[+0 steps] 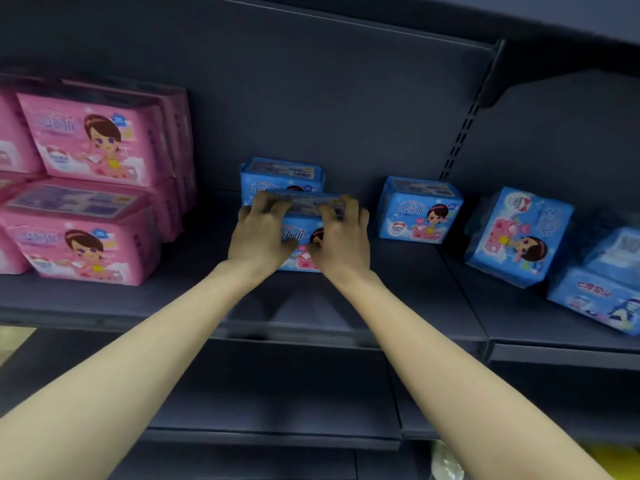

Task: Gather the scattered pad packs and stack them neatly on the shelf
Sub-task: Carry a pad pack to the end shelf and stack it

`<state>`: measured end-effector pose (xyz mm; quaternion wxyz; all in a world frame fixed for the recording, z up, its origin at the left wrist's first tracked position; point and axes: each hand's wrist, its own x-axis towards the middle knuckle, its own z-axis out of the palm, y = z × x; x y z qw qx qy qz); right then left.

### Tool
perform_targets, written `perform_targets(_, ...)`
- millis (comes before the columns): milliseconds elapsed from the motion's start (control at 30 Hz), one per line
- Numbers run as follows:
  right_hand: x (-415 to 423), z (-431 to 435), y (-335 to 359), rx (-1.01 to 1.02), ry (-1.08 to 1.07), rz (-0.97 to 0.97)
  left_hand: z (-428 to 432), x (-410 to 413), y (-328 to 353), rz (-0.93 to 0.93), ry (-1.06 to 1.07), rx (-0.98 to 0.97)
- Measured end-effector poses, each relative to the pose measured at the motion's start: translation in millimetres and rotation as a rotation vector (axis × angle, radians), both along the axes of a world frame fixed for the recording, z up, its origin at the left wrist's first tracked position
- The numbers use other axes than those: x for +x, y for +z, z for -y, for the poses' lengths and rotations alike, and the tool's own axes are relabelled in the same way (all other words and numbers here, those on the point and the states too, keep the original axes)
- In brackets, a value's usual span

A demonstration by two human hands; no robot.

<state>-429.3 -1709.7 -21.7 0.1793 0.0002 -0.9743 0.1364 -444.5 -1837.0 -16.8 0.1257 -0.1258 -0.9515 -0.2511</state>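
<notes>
Nearest the viewer, a lower shelf (277, 393) is seen beneath two bare forearms, which are stretched up and forward over the front lip of the dark shelf (311, 306). On that shelf the left hand (258, 233) and the right hand (341, 237) are both closed on one blue pad pack (299, 232). The fingers of each are curled over its top edge, so the pack is held from both ends with its printed face outward. Whether its base is touching the board cannot be told. Directly behind it a second blue pad pack (282, 174) is stood against the back panel (346, 116), touching the held pack or very nearly so. The step in hand is judged to be the seating of the held pack squarely against, or upon, that rear pack. It is best done with equal pressure from both sides, so that the soft wrapper is not crushed. The face should be kept upright and the edges brought flush before the fingers are released. To the right, well apart, a lone upright blue pack (419, 211) is seen. Beyond it a tilted blue pack (519, 237) is leant beside further blue packs (595, 299); all are judged as yet ungathered. To the left, pink pad packs (93, 143) are shown stacked in order, and that pattern may be matched.
</notes>
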Motion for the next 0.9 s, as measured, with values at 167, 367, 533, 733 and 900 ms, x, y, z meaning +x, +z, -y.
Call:
perform_targets(167,1,11,3,0.02,0.01,0.003,12,-4,1,-0.019,-0.016,0.013)
perform_targets(367,-7,22,13,0.058,0.018,-0.055,25,-14,11,-0.09,-0.036,0.028)
perform_targets(533,-16,26,33,0.061,0.009,-0.137,31,-26,33,-0.177,-0.06,0.018)
perform_targets(733,-31,22,59,0.021,0.023,-0.279,32,-44,60,-0.303,-0.077,0.038)
perform_targets(900,-53,22,63,0.025,0.025,-0.294,32,-67,64,-0.319,-0.076,0.064)
